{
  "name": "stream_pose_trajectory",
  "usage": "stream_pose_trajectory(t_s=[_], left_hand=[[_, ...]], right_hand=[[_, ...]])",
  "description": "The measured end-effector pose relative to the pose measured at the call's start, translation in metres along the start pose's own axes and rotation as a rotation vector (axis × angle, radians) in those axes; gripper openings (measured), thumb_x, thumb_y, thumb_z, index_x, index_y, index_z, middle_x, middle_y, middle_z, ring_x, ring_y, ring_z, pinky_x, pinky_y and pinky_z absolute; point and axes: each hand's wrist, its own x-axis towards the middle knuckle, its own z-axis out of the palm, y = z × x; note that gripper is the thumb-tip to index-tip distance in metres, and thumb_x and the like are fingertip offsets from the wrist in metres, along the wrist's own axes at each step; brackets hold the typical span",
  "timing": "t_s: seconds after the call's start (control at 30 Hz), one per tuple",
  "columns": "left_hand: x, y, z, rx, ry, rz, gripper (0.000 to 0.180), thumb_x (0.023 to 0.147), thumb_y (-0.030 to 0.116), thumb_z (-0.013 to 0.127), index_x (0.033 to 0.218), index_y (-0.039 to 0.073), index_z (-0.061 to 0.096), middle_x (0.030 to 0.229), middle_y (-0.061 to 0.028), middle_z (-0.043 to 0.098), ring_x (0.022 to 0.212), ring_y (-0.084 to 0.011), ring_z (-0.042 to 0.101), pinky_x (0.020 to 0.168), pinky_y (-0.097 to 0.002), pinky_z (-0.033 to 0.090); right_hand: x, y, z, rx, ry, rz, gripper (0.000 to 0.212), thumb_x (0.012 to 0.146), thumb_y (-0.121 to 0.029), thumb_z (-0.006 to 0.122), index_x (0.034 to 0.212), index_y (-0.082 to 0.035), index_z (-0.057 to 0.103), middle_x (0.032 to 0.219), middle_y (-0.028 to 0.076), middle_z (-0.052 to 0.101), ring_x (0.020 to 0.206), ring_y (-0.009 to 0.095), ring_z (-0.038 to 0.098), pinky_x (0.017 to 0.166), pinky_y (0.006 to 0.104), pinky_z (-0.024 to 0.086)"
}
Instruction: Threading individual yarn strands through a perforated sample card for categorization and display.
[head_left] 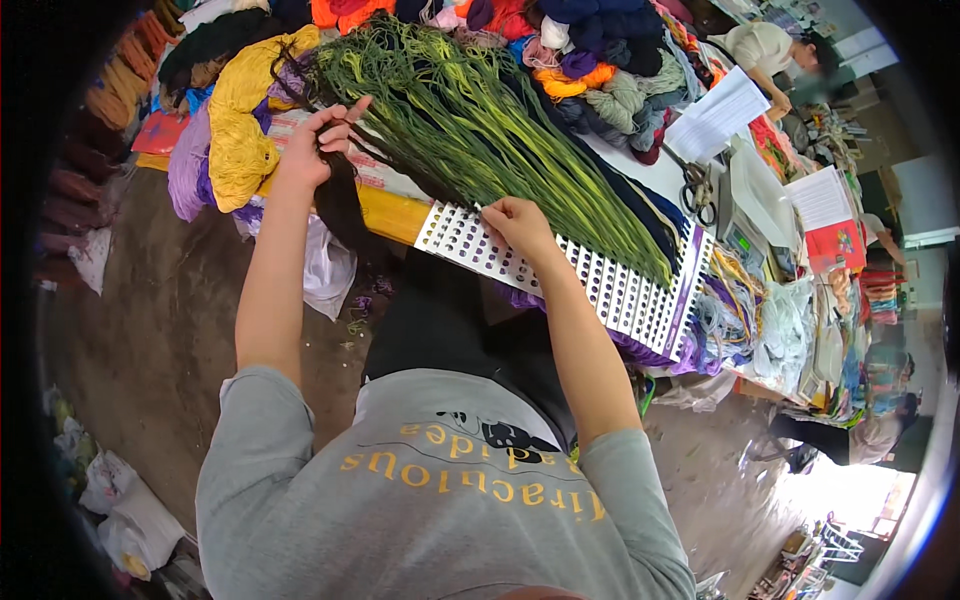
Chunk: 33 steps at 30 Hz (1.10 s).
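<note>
My left hand (318, 150) is raised at the near left edge of the table, its fingers curled around a hank of dark brown yarn (342, 205) that hangs below it. Some brown strands run from there toward a white card with rows of holes (625, 300). Over the card's left part, my right hand (518, 228) is closed in a pinch; its fingertips hide whatever they hold. Long green and yellow-green strands (500, 130) are fanned out beyond the card, their near ends along its holes. Dark navy strands (655, 225) lie at their right.
Yellow yarn (240, 120) and lilac yarn (188, 165) drape over the table's left end. Mixed hanks (620, 100) pile up behind. Scissors (698, 190), papers (715, 115) and a scale (745, 235) lie to the right. A person (770, 55) works at the far right.
</note>
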Motion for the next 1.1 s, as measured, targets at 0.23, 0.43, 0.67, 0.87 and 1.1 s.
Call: stream_pose_trajectory(t_s=[0.23, 0.43, 0.67, 0.87, 1.1], left_hand=[[0.026, 0.036, -0.007, 0.554, 0.114, -0.02, 0.031, 0.088, 0.02, 0.057, 0.116, 0.008, 0.056, 0.077, 0.0051, 0.052, 0.057, -0.003, 0.044, 0.044, -0.0163, 0.031], [0.085, 0.102, -0.035, 1.218, 0.762, 0.277, 0.038, 0.09, 0.035, 0.051, 0.088, 0.0, 0.062, 0.063, -0.004, 0.053, 0.058, -0.0124, 0.052, 0.047, -0.0317, 0.04], [-0.007, -0.04, 0.043, 1.334, 0.376, -0.045, 0.058, 0.077, 0.056, 0.053, 0.112, 0.01, 0.061, 0.093, -0.0087, 0.06, 0.073, -0.0156, 0.05, 0.074, -0.029, 0.039], [-0.052, -0.133, 0.091, 0.579, -0.181, -0.288, 0.047, 0.097, 0.04, 0.033, 0.124, 0.006, 0.051, 0.105, -0.0018, 0.056, 0.091, -0.0114, 0.052, 0.077, -0.0262, 0.042], [-0.047, -0.135, 0.089, 0.22, -0.244, -0.373, 0.053, 0.097, 0.04, 0.028, 0.128, 0.0, 0.044, 0.119, -0.0088, 0.052, 0.091, -0.0163, 0.056, 0.073, -0.0312, 0.047]], right_hand=[[-0.006, -0.009, -0.001, 0.002, 0.001, -0.004, 0.021, 0.082, -0.023, 0.058, 0.075, -0.003, 0.061, 0.059, 0.002, 0.058, 0.049, 0.009, 0.052, 0.05, 0.024, 0.041], [-0.008, -0.01, 0.005, 0.02, 0.002, -0.023, 0.021, 0.081, -0.021, 0.061, 0.074, -0.002, 0.06, 0.059, 0.002, 0.056, 0.047, 0.008, 0.049, 0.046, 0.0222, 0.038], [-0.022, -0.017, 0.013, 0.072, 0.261, -0.062, 0.02, 0.083, -0.022, 0.057, 0.08, -0.003, 0.064, 0.061, 0.003, 0.061, 0.055, 0.012, 0.056, 0.055, 0.0264, 0.043], [-0.048, -0.044, 0.051, 0.53, 0.029, -0.228, 0.013, 0.087, -0.012, 0.057, 0.088, 0.001, 0.057, 0.071, 0.004, 0.057, 0.061, 0.01, 0.053, 0.054, 0.0226, 0.043], [-0.073, -0.055, 0.034, 0.65, 0.032, -0.174, 0.014, 0.092, -0.018, 0.051, 0.09, -0.005, 0.055, 0.076, 0.0, 0.058, 0.061, 0.005, 0.051, 0.057, 0.0182, 0.035]])
